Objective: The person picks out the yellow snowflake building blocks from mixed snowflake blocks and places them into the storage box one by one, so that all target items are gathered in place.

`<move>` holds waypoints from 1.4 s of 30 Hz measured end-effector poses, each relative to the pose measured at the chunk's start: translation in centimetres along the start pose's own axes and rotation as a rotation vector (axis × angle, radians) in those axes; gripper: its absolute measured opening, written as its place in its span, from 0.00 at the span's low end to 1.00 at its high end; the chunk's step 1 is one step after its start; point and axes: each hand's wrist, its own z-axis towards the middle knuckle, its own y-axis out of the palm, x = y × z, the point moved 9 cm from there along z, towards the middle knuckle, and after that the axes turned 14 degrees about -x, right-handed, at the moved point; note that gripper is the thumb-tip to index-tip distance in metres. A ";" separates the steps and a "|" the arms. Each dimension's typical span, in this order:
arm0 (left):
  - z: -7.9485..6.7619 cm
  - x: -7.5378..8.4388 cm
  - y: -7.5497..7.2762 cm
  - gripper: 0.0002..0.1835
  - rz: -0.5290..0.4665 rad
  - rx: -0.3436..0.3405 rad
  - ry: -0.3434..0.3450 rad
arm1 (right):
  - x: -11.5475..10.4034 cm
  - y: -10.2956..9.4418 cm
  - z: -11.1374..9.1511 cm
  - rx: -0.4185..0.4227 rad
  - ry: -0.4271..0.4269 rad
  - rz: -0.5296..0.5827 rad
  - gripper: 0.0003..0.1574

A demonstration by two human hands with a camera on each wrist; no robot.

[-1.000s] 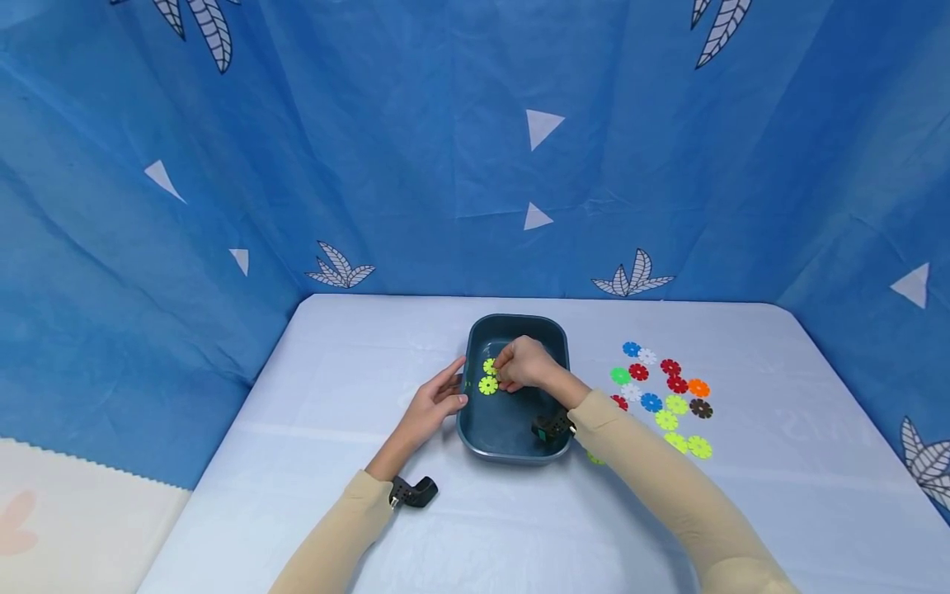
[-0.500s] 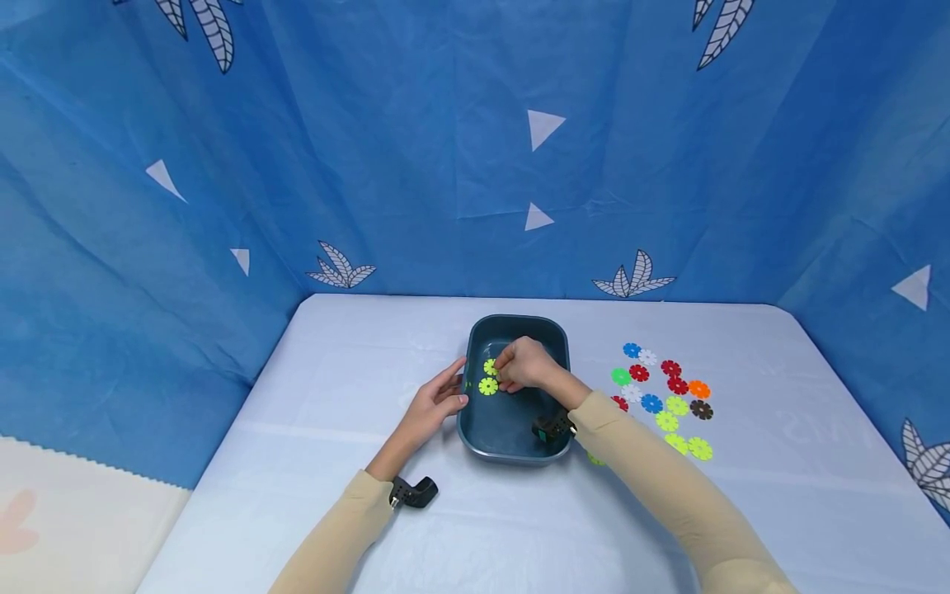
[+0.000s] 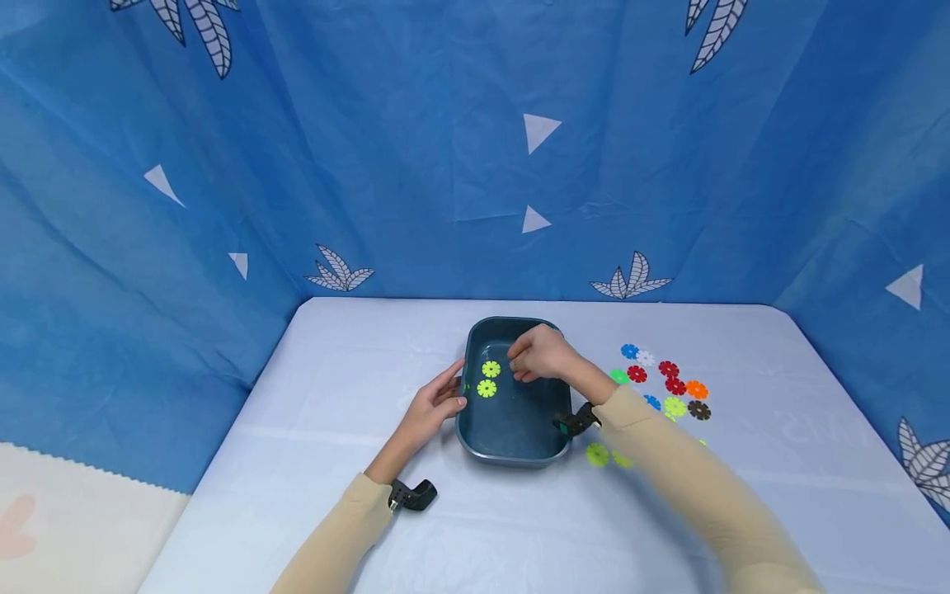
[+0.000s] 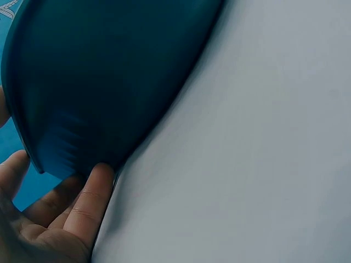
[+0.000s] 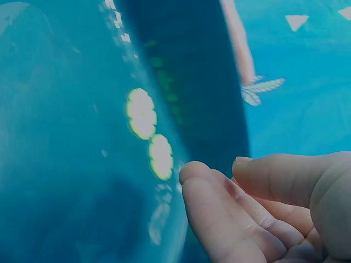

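Observation:
A dark teal plastic bin (image 3: 512,425) stands on the table. Inside it, toward its left wall, two yellow-green notched building discs (image 3: 491,369) (image 3: 486,388) lie one behind the other. My left hand (image 3: 430,407) rests against the bin's left side; in the left wrist view its fingers (image 4: 90,203) touch the outer wall with little bend. Over the bin's right half hovers my right hand (image 3: 545,353), its fingers loosely bent and nothing between thumb and fingertips in the right wrist view. The two discs (image 5: 141,113) show there beyond the fingertips.
To the right of the bin lie several loose discs in mixed colours, among them an orange disc (image 3: 697,389), a brown disc (image 3: 699,410) and a red disc (image 3: 637,374). My right sleeve (image 3: 683,478) covers some of them. A blue curtain (image 3: 475,165) hangs behind the table.
My right hand has lifted off the two yellow-green discs and moved to the right and up, so both show fully. The left hand and the bin have stayed in place.

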 end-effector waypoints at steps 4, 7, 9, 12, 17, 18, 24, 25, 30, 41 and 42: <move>0.0 0.0 0.0 0.36 0.007 0.006 -0.001 | 0.2 -1.9 -1.5 0.009 -0.011 -0.001 0.19; 0.0 0.0 0.0 0.36 0.006 0.012 -0.003 | 0.7 -3.6 -2.9 0.024 -0.010 0.009 0.20; 0.0 -0.1 0.0 0.36 0.007 0.018 -0.001 | 1.3 -4.7 -4.0 0.039 0.001 0.026 0.21; 0.1 -0.2 0.1 0.36 0.002 0.018 -0.005 | 2.8 -6.4 -5.7 0.067 0.029 0.034 0.22; 0.2 -0.2 0.1 0.36 -0.005 0.006 0.013 | 5.7 -8.4 -8.7 0.089 0.077 0.041 0.25; 0.2 -0.2 0.1 0.36 -0.008 0.005 0.018 | 6.3 -8.7 -9.3 0.086 0.082 0.044 0.26; 0.0 -0.3 0.1 0.36 -0.008 0.002 0.015 | 10.1 -9.8 -12.5 0.092 0.139 0.031 0.29; 0.0 -0.2 0.1 0.36 -0.005 0.001 0.013 | 10.7 -9.9 -13.0 0.096 0.156 0.032 0.29; 0.0 -0.3 0.0 0.36 0.002 0.008 0.011 | 13.9 -10.0 -15.2 0.123 0.240 0.054 0.31; -0.3 0.0 -0.1 0.36 0.008 0.018 0.024 | 18.9 -9.9 -19.8 0.209 0.269 0.115 0.38; -0.3 0.0 -0.1 0.35 0.007 0.019 0.024 | 19.2 -9.8 -20.1 0.210 0.267 0.114 0.38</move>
